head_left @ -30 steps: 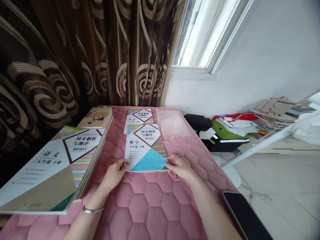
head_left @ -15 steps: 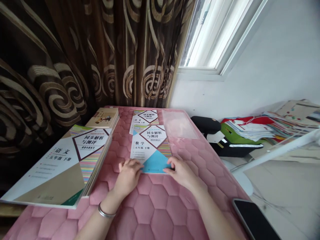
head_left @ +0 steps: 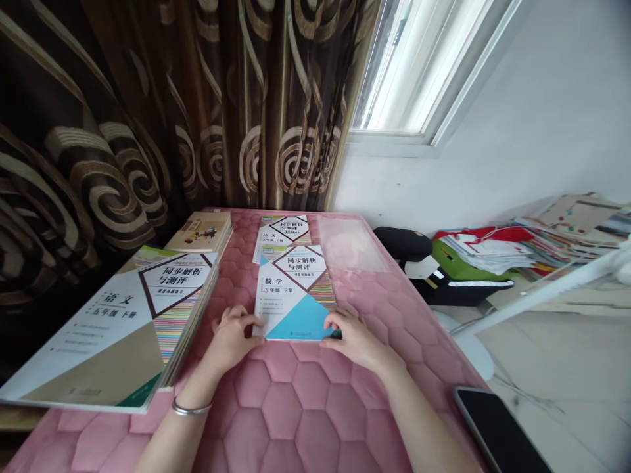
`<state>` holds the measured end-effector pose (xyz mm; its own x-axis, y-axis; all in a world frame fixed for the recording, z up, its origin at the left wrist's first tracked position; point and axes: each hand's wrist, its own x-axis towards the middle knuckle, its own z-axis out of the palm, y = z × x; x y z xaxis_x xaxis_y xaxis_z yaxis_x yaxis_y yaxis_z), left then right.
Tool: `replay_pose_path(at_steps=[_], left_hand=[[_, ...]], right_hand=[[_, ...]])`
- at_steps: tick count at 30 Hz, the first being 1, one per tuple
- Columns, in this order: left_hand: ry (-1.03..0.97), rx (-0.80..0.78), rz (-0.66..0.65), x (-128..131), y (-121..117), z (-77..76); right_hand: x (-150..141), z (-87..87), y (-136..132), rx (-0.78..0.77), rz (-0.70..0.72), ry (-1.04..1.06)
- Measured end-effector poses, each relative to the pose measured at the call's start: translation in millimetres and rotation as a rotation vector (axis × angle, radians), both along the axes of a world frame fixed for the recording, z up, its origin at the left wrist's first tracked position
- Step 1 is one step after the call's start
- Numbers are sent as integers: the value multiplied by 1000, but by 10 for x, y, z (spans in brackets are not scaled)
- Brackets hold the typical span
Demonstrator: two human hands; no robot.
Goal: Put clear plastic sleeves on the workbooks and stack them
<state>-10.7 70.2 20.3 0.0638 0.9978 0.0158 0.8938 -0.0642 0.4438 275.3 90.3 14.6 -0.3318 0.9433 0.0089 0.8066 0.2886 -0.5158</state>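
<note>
A maths workbook [head_left: 296, 295] with a white and blue cover lies flat on the pink quilted table cover [head_left: 305, 407]. My left hand [head_left: 233, 336], with a silver bangle on its wrist, grips the near left corner between thumb and forefinger. At the near right corner, my right hand [head_left: 355, 336] pinches the edge in the same way. Partly covered by the workbook's far end is another workbook [head_left: 280, 231] with a similar cover. To the left lies a thick stack of larger-looking workbooks [head_left: 113, 322], a Chinese-language one on top.
Behind the left stack sits a pile of small tan books [head_left: 200, 231]. A clear plastic sheet [head_left: 350, 243] lies at the far right, and a phone [head_left: 500, 427] at the near right edge. Beyond that edge are a white stand [head_left: 473, 351] and heaped papers [head_left: 562, 236].
My left hand has moved left from the workbook's near edge to its left corner. The right hand keeps its place at the right corner. The view has shifted slightly.
</note>
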Motion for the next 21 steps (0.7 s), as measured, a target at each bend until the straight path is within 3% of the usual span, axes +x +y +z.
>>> replay_pose_path(at_steps=[4, 8, 14, 21], left_hand=[[-100, -45, -28, -133, 22, -15], [-168, -26, -54, -78, 7, -23], [-64, -71, 90, 102, -27, 5], [-59, -157, 82, 54, 1, 62]], right_hand=[[226, 9, 52, -92, -41, 46], [321, -31, 80, -165, -20, 169], [358, -80, 98, -182, -24, 204], [429, -170, 150, -215, -12, 244]])
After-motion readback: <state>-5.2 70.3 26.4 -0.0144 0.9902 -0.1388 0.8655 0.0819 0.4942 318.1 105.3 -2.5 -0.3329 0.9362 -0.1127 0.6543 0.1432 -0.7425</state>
